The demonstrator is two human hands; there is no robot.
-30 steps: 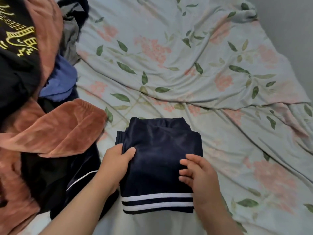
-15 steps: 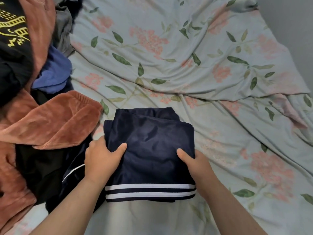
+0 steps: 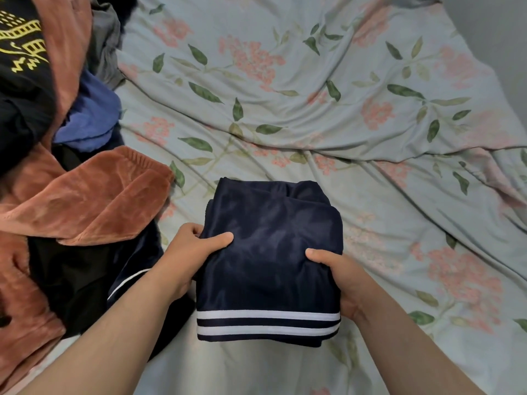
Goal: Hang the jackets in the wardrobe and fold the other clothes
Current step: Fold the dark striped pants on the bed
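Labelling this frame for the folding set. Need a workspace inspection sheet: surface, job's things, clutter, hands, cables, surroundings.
Surface: bed sheet, pale with pink flowers and green leaves, rumpled.
Job's things: navy garment, folded into a block, two white stripes along its near edge. The unfolded heap at left holds a rust velvet garment, a black garment with yellow print, a blue garment and a grey garment.
Clutter: nothing seen.
Grippers: left hand grips the navy garment's left edge, thumb on top; right hand grips its right edge, thumb on top.
Cables: nothing seen.
Surroundings: grey wall at top right.
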